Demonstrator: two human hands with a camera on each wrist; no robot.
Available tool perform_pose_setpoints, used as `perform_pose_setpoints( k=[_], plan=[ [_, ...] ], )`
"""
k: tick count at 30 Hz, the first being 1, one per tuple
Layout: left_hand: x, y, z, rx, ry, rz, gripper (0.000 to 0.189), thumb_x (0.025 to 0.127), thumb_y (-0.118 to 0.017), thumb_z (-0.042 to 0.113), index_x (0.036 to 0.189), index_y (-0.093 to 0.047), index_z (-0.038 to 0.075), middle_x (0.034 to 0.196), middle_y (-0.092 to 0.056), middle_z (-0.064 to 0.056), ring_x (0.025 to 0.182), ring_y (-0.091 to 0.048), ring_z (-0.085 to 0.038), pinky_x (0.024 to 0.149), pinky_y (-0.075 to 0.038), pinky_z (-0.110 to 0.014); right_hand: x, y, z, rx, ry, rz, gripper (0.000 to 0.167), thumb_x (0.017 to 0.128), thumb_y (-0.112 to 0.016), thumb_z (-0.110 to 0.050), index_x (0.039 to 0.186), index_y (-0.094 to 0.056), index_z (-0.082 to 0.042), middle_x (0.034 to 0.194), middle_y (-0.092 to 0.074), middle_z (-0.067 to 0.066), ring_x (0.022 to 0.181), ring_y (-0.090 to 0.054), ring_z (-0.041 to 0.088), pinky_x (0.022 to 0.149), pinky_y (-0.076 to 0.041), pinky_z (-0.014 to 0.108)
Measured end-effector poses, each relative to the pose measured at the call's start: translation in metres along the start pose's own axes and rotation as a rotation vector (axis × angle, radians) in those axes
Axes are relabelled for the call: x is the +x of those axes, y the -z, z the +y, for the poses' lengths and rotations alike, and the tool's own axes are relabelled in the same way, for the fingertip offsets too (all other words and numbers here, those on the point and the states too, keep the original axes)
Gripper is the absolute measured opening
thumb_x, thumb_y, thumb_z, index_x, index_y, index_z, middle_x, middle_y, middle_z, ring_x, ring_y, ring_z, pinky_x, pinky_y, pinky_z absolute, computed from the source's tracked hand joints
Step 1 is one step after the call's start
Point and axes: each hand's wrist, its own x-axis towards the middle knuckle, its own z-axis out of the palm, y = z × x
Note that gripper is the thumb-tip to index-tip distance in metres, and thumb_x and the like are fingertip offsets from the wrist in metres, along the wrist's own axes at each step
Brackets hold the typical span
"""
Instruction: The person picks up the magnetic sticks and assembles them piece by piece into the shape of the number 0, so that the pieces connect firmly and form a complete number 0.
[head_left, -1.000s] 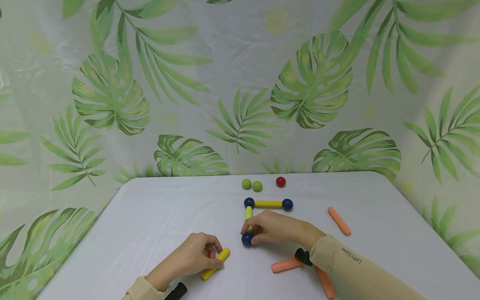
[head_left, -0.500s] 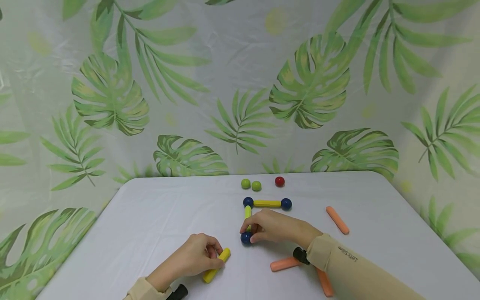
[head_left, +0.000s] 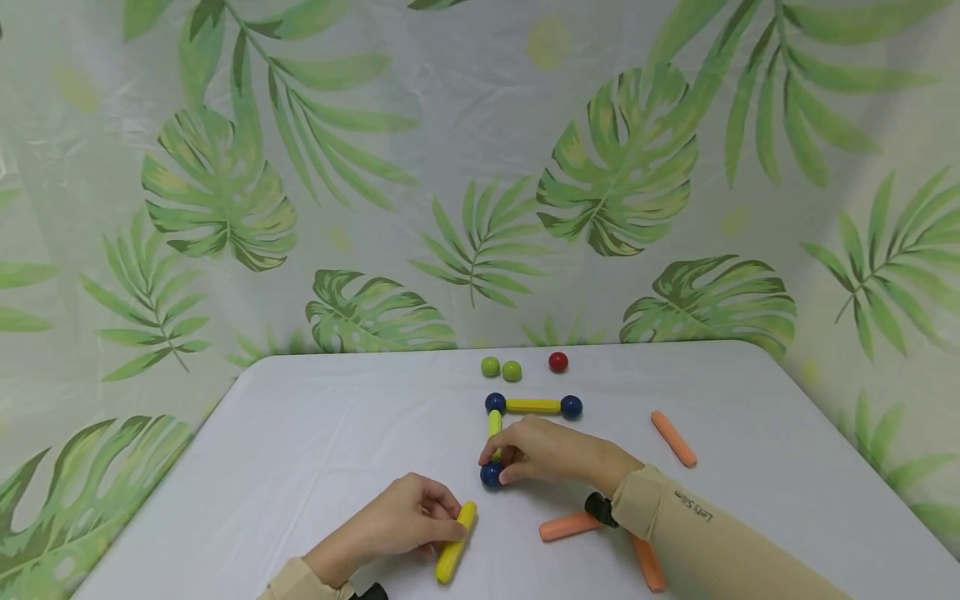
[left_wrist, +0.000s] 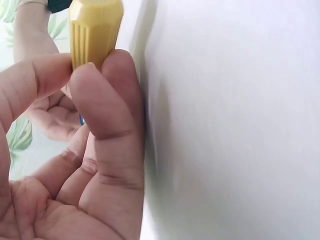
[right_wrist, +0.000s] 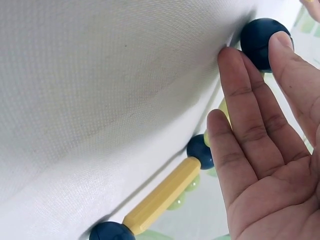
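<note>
My left hand (head_left: pixel 411 518) pinches a yellow ribbed stick (head_left: pixel 456 546) between thumb and fingers, low over the table. In the left wrist view the yellow stick (left_wrist: pixel 95 35) shows thumb and fingers round its near part. Thumb and fingertips of my right hand (head_left: pixel 546 450) hold a dark blue ball (head_left: pixel 491 475). From that ball a lime-yellow stick (head_left: pixel 495 422) runs back, partly behind the fingers, to a second blue ball (head_left: pixel 496 402). Another yellow stick (head_left: pixel 533 406) joins this corner to a third blue ball (head_left: pixel 572 407). The right wrist view shows the gripped ball (right_wrist: pixel 260 45) at the fingertips.
Two green balls (head_left: pixel 512 371) and a red ball (head_left: pixel 558 362) sit near the back edge of the white table (head_left: pixel 300 433). One orange stick (head_left: pixel 673 438) lies at the right. Another orange stick (head_left: pixel 567 527) and a third orange stick (head_left: pixel 648 563) lie by the right forearm.
My left hand has shifted a little right with the yellow stick, which has turned to point more straight away from me. The right hand keeps its hold on the blue ball.
</note>
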Motion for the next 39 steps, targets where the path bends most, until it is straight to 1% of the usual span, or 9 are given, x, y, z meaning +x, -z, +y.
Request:
perform_pose_setpoints(
  k=[8,13,17,25,33,39],
  plan=[
    [0.009,-0.01,-0.002,-0.139,0.016,-0.034,0.016,0.092,-0.083,0.017,0.099,-0.076,0.005,0.072,-0.073,0.002,0.058,-0.066,-0.007,0.057,-0.054,-0.019,0.0,0.0,-0.001,-0.004,-0.007,0.0,0.026,0.097,-0.081,-0.016,0.122,-0.078,-0.018,0.094,-0.075,-0.01,0.084,-0.063,-0.001,0.084,-0.055,0.02],
    [0.014,-0.015,-0.003,-0.186,0.035,-0.037,0.016,0.093,-0.082,0.016,0.1,-0.076,0.004,0.075,-0.075,0.002,0.06,-0.068,-0.007,0.059,-0.057,-0.019,0.0,0.0,-0.001,-0.003,-0.003,0.001,0.025,0.097,-0.081,-0.015,0.122,-0.078,-0.018,0.093,-0.075,-0.009,0.083,-0.063,-0.001,0.083,-0.055,0.02],
    [0.016,-0.017,-0.001,-0.218,0.049,-0.035,0.015,0.094,-0.082,0.016,0.1,-0.075,0.003,0.077,-0.076,0.001,0.061,-0.068,-0.007,0.06,-0.057,-0.019,-0.001,0.0,-0.002,-0.002,-0.008,0.0,0.025,0.097,-0.081,-0.015,0.122,-0.078,-0.018,0.094,-0.075,-0.009,0.083,-0.063,-0.001,0.084,-0.055,0.02],
    [0.019,-0.021,0.003,-0.257,0.052,-0.033,0.014,0.095,-0.081,0.015,0.099,-0.075,0.003,0.076,-0.076,0.001,0.061,-0.068,-0.007,0.061,-0.058,-0.019,0.0,0.0,-0.001,-0.011,-0.005,0.003,0.026,0.097,-0.081,-0.015,0.122,-0.078,-0.017,0.095,-0.077,-0.008,0.085,-0.064,-0.001,0.085,-0.056,0.02],
    [0.022,-0.022,0.006,-0.268,0.066,-0.022,0.014,0.095,-0.082,0.016,0.099,-0.074,0.005,0.078,-0.077,0.001,0.061,-0.068,-0.007,0.062,-0.059,-0.019,0.0,0.0,-0.003,-0.012,-0.016,0.002,0.025,0.097,-0.08,-0.015,0.122,-0.078,-0.017,0.094,-0.077,-0.008,0.084,-0.064,0.0,0.085,-0.056,0.02],
    [0.024,-0.022,0.007,-0.279,0.063,-0.021,0.014,0.095,-0.081,0.015,0.099,-0.074,0.004,0.078,-0.078,0.001,0.061,-0.068,-0.006,0.061,-0.059,-0.018,0.0,0.0,-0.004,-0.008,-0.025,-0.001,0.025,0.097,-0.08,-0.015,0.122,-0.078,-0.018,0.094,-0.076,-0.009,0.084,-0.064,0.0,0.085,-0.056,0.021]
  ],
)
